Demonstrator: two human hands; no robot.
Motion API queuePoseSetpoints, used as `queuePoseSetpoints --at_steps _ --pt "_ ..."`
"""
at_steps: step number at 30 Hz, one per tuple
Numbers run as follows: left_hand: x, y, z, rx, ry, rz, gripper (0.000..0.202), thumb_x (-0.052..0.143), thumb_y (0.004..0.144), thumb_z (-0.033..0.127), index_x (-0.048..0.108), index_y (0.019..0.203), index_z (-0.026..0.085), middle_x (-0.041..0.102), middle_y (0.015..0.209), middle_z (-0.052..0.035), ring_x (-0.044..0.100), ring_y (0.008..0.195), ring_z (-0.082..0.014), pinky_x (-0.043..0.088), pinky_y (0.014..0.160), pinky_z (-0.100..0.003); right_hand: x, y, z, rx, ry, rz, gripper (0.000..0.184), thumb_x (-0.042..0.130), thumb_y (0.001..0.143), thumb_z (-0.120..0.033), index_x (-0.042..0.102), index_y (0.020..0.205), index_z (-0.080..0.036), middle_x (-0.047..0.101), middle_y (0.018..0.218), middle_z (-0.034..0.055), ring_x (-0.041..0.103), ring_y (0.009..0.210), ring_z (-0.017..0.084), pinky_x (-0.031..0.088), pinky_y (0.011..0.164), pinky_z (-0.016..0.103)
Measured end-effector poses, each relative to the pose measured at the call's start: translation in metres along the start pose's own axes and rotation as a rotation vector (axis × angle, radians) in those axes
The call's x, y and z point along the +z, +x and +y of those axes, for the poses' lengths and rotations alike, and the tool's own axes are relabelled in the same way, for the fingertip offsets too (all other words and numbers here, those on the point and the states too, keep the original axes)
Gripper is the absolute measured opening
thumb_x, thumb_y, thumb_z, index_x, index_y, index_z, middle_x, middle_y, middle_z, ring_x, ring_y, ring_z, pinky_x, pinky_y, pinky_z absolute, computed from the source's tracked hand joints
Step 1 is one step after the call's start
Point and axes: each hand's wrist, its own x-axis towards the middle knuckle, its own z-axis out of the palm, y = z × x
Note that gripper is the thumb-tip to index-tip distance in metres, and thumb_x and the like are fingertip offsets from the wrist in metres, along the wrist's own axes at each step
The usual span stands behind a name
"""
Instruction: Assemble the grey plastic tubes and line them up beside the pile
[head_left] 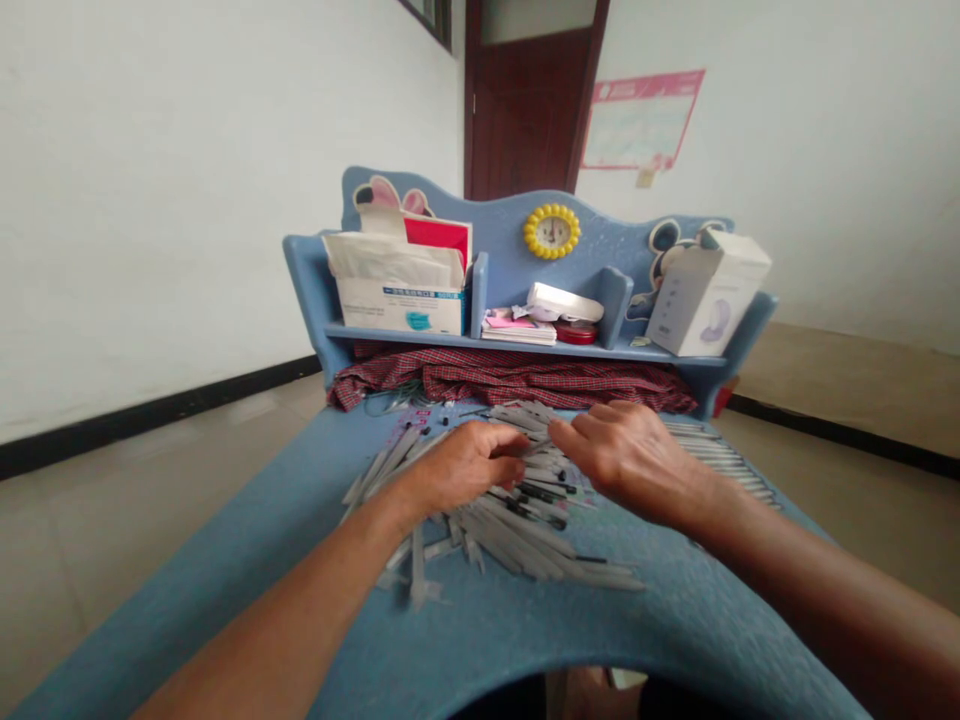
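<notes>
A loose pile of translucent, whitish pen barrels [517,540] covers the middle of the blue desk, with small black pen parts [544,492] mixed in. Over the pile's left side is my left hand [476,462], its fingers curled and thumb drawn in toward them. Facing it from the right, my right hand [626,452] is closed, thumb pressed against the bent fingers. A thin greyish piece seems to lie between the two hands, but blur hides what exactly each one grips. Thin pen-like sticks [724,462] lie in a row beyond my right wrist.
The blue desk [315,530] has a shelf holding a mask box [401,305], a white box [705,295] and small items. A yellow flower-shaped clock [552,232] is on its back panel. Red checked cloth [525,380] lies bunched below the shelf.
</notes>
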Motion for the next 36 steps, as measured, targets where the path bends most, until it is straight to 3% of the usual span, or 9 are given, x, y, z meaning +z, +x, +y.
queuePoseSetpoints --at_steps 2,4,7,11,16,25,31,36 --pt "0.001 0.002 0.001 -0.019 -0.142 0.067 0.014 0.058 0.073 0.021 0.062 0.084 0.013 0.064 0.072 -0.0003 0.059 0.068 -0.0138 0.045 0.063 -0.023 0.004 -0.003 -0.001 0.037 0.072 0.096 0.019 0.04 0.087 -0.014 0.059 0.083 -0.015 0.06 0.061 0.0023 0.05 0.054 0.012 0.024 0.051 0.026" --pt "0.002 0.002 0.0 -0.028 -0.262 0.136 0.015 0.059 0.073 0.021 0.062 0.086 0.013 0.065 0.074 -0.0017 0.061 0.07 -0.0145 0.047 0.066 -0.025 0.013 -0.008 0.0 0.135 0.173 0.107 0.02 0.039 0.088 -0.019 0.06 0.088 -0.016 0.061 0.063 0.0019 0.051 0.055 0.011 0.026 0.052 0.025" --pt "0.001 0.002 -0.001 -0.006 -0.369 0.209 0.015 0.061 0.073 0.021 0.061 0.085 0.012 0.066 0.076 -0.0024 0.062 0.069 -0.0135 0.049 0.068 -0.027 0.031 -0.016 0.003 0.292 0.322 -0.087 0.022 0.042 0.087 -0.027 0.062 0.09 -0.018 0.064 0.068 0.0023 0.055 0.059 0.011 0.029 0.054 0.022" --pt "0.001 0.001 -0.001 0.013 -0.366 0.22 0.016 0.062 0.072 0.021 0.061 0.085 0.012 0.066 0.076 -0.0032 0.062 0.067 -0.0125 0.049 0.066 -0.026 0.057 -0.018 0.004 0.339 0.397 -0.42 0.021 0.048 0.082 -0.027 0.066 0.089 -0.022 0.068 0.077 0.0043 0.061 0.073 0.015 0.034 0.061 0.023" --pt "0.003 0.001 0.001 0.014 -0.291 0.151 0.016 0.059 0.074 0.02 0.061 0.087 0.011 0.067 0.075 -0.0048 0.061 0.064 -0.0121 0.047 0.063 -0.025 0.074 -0.015 0.003 0.3 0.384 -0.544 0.024 0.045 0.081 -0.026 0.067 0.091 -0.022 0.068 0.085 0.0058 0.061 0.081 0.018 0.037 0.066 0.024" --pt "0.006 0.001 0.0 -0.036 -0.214 0.109 0.011 0.056 0.074 0.02 0.062 0.08 0.013 0.065 0.068 -0.0014 0.057 0.058 -0.0096 0.043 0.058 -0.021 0.077 -0.012 0.008 0.303 0.475 -0.423 0.021 0.047 0.074 -0.022 0.066 0.081 -0.018 0.066 0.071 0.004 0.057 0.065 0.014 0.032 0.056 0.023" --pt "0.01 0.003 -0.004 -0.082 -0.216 0.176 0.012 0.056 0.073 0.021 0.06 0.082 0.014 0.06 0.063 0.0022 0.051 0.053 -0.008 0.036 0.048 -0.018 0.052 -0.002 0.004 0.299 0.737 -0.17 0.018 0.046 0.075 -0.018 0.064 0.08 -0.017 0.058 0.061 -0.0012 0.048 0.054 0.009 0.029 0.051 0.019" --pt "0.013 0.001 0.002 -0.087 -0.252 0.204 0.01 0.059 0.072 0.023 0.061 0.077 0.014 0.052 0.053 0.0057 0.044 0.047 -0.0068 0.03 0.044 -0.018 0.041 0.008 -0.012 0.222 0.718 0.01 0.016 0.046 0.077 -0.016 0.062 0.077 -0.017 0.058 0.06 -0.0008 0.049 0.054 0.009 0.029 0.052 0.02"
